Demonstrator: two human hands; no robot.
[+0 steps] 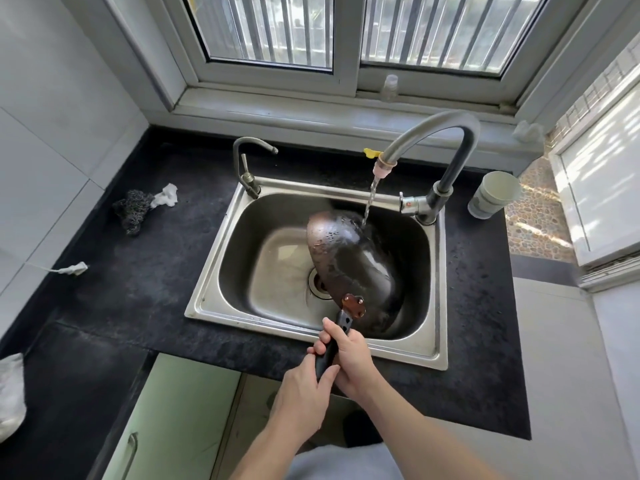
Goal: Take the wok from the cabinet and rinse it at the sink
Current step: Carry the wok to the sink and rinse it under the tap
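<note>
A dark, worn wok point(353, 261) is tilted on its side inside the steel sink point(221, 271), its rounded underside facing up and wet. Water streams from the tall grey faucet point(446, 133) onto the wok's far edge. The wok's black handle point(329, 351) reaches toward me over the sink's front rim. My right hand point(349, 358) grips the handle close to the wok. My left hand point(304, 386) wraps the handle's lower end, just below the right hand.
A small second tap point(247, 168) stands at the sink's back left. A steel scourer point(133, 209) and white rag lie on the black counter point(138, 289) at left. A pale cup point(495, 194) sits right of the faucet. Green cabinet doors point(173, 417) are below.
</note>
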